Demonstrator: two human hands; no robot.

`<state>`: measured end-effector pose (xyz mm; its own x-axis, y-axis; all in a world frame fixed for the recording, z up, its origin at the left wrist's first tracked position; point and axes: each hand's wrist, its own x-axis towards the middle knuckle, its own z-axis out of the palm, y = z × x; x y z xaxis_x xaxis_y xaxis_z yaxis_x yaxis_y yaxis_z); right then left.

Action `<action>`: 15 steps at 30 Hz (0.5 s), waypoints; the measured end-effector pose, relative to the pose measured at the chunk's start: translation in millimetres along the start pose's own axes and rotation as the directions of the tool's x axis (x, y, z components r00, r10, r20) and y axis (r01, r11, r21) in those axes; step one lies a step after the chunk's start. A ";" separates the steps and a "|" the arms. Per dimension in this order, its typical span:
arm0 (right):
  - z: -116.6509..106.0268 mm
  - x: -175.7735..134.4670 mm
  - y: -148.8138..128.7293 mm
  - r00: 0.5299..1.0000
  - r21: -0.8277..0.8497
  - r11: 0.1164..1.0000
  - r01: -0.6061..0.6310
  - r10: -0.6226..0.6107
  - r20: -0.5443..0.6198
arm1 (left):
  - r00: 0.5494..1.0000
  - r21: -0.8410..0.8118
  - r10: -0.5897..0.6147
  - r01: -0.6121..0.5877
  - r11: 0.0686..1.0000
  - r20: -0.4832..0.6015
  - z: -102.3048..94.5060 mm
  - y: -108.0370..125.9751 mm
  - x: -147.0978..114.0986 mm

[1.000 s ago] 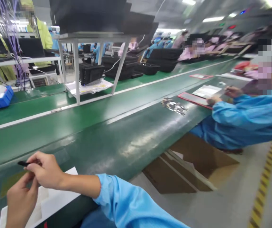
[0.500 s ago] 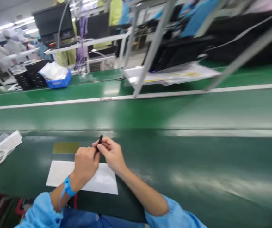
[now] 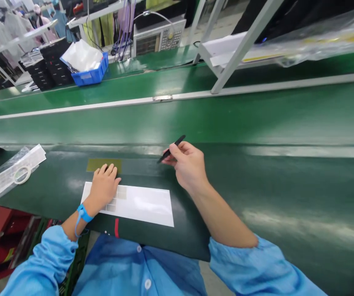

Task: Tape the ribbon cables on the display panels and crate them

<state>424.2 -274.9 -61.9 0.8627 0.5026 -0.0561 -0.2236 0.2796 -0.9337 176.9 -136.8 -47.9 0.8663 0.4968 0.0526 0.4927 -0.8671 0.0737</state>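
My right hand [image 3: 191, 164] is closed around a slim black pen-shaped tool [image 3: 177, 146], held at a slant above the dark green work surface. Whether it is a pen, a knife or tweezers cannot be made out. My left hand [image 3: 105, 185], with a blue wrist strap [image 3: 84, 213], lies flat with its fingers spread. Its fingertips reach the lower edge of an olive-yellow strip [image 3: 103, 163], and the palm covers part of a white sheet [image 3: 149, 203]. Pale grey squares show on the sheet beside the hand. A faint clear strip [image 3: 143, 167] extends right of the yellow one.
At left lie a roll of white tape [image 3: 22, 175] and printed sheets in clear plastic [image 3: 2, 187]. A red mark [image 3: 116, 228] is on the near edge. Beyond the green belt stand a blue bin [image 3: 90, 76], stacked black boxes [image 3: 55, 61] and a slanting metal frame [image 3: 248, 45].
My hands have parted. The left let go of the black tool and came down onto the sheet and yellow strip; the right moved away to the right with the tool. The view has tilted downward.
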 end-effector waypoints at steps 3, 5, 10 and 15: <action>8.3 -7.6 12.4 0.999 0.002 1.000 -0.012 0.012 0.044 | 1.000 -0.005 0.010 -0.010 1.000 -0.005 7.0 9.3 7.3; 10.3 -11.0 20.6 0.999 -0.013 1.000 -0.005 0.006 0.052 | 1.000 -0.023 0.015 -0.015 1.000 -0.026 6.3 11.0 8.3; 6.3 -4.5 33.8 1.000 -0.064 0.998 0.028 -0.028 0.010 | 0.992 -0.077 0.072 -0.080 0.994 -0.108 -5.1 2.3 -29.5; 6.1 -0.1 31.8 0.999 -0.063 0.998 0.004 -0.007 -0.051 | 0.966 -0.040 0.252 -0.255 0.966 -0.057 2.4 30.0 -89.8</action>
<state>414.2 -261.1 -89.4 0.8863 0.4581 -0.0678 -0.1914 0.2292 -0.9544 114.1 -207.4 -52.7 0.9564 0.2633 0.1266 0.2521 -0.9628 0.0974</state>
